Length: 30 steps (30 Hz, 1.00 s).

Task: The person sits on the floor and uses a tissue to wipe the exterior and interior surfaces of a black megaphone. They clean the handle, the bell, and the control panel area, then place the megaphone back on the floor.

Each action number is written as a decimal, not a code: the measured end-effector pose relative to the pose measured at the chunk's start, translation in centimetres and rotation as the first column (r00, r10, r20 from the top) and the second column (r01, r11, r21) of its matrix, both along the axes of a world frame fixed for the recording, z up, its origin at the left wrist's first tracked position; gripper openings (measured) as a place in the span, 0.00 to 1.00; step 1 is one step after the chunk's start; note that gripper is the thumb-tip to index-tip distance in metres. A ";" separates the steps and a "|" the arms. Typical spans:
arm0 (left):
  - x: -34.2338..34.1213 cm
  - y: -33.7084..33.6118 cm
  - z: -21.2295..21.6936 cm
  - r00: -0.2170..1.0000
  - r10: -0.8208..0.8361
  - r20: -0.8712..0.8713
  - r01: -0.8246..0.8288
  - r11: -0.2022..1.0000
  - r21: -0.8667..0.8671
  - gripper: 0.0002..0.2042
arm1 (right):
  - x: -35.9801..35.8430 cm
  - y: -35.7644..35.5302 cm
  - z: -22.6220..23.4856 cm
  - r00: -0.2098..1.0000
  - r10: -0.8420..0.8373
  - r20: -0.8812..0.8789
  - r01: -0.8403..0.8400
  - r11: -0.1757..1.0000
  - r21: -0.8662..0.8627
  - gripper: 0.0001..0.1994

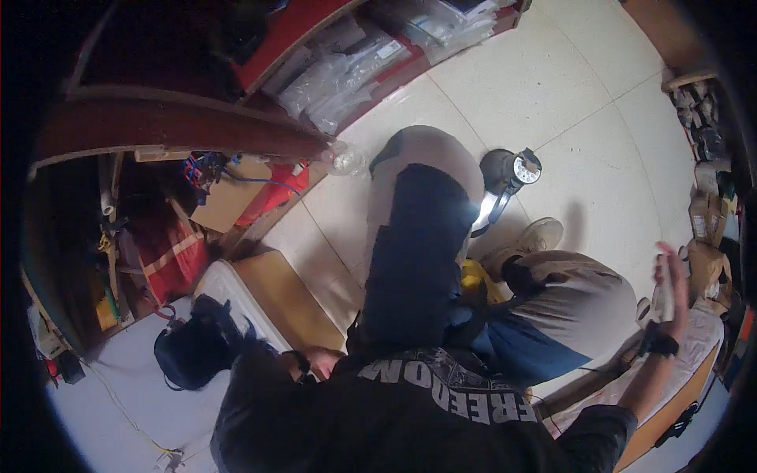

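Observation:
My right hand is raised at the far right, fingers stretched out, with nothing seen in it. It is nearest to brown packets along the right side. My left hand is low at my left side, by the near corner of a white box with a brown side. My shirt and arm partly hide its fingers, so its grip does not show. Beyond my knees a dark lamp with a round light end stands on the floor, glowing on one side. Something yellow shows between my legs.
A dark red shelf at the left holds clear plastic bags, and tangled wires sit below. A black bag-like object lies by my left elbow. Pale floor tiles lie ahead; a long wrapped board lies at right.

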<state>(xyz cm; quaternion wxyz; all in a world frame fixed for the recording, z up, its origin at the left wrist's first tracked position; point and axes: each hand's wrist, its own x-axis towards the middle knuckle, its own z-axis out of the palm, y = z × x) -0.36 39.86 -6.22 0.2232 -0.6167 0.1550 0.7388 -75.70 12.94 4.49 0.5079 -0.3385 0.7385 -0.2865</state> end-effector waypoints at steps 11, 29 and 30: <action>-4.2 8.9 -4.1 0.968 0.081 0.236 -0.062 0.994 -0.090 0.26 | 2.5 15.5 -24.8 0.802 0.556 0.219 -0.539 0.515 0.666 0.22; -5.3 10.1 -0.4 0.919 0.234 0.317 -0.215 0.972 -0.094 0.21 | 4.3 17.1 -22.1 0.793 0.521 0.316 -0.524 0.318 0.790 0.22; -5.2 10.7 0.9 0.913 0.247 0.325 -0.236 0.969 -0.074 0.21 | 4.7 17.1 -22.4 0.786 0.525 0.325 -0.528 0.297 0.796 0.22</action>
